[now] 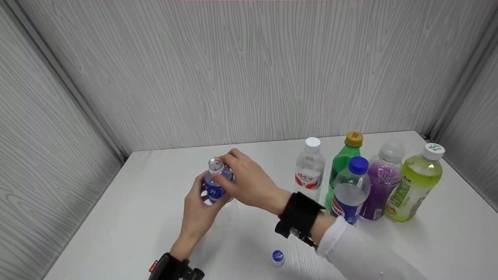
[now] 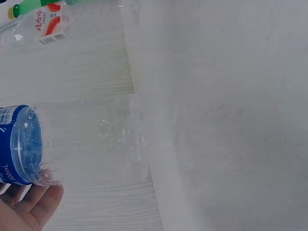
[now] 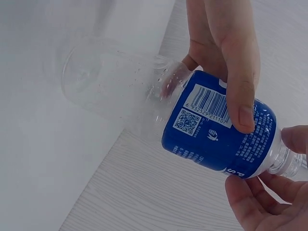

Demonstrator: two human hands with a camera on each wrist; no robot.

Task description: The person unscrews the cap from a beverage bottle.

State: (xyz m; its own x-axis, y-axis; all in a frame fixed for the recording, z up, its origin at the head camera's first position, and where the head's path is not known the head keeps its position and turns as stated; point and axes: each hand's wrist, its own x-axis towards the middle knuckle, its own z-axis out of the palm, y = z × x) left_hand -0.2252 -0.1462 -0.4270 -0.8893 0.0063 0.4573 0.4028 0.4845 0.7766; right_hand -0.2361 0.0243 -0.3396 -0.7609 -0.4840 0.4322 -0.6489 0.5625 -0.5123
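A clear plastic bottle (image 1: 214, 191) with a blue label is raised in front of me, its neck uncapped and upward. My left hand (image 1: 199, 213) grips it round the label from below, thumb across the label in the right wrist view. Up at the shoulder, just under the mouth, my right hand (image 1: 252, 182) holds the bottle between thumb and fingers (image 3: 248, 202). The lower body, beaded with drops, looks transparent in the left wrist view. A small blue-topped cap (image 1: 277, 258) lies on the white table (image 1: 155, 186), below the right wrist.
Right of my hands stand several bottles: a clear white-capped one (image 1: 309, 171), a green one with an orange cap (image 1: 343, 157), a blue-capped one (image 1: 351, 190), a purple one (image 1: 379, 186) and a yellow-green one (image 1: 414, 186). Grey wood-grain panels (image 1: 241, 70) enclose the table.
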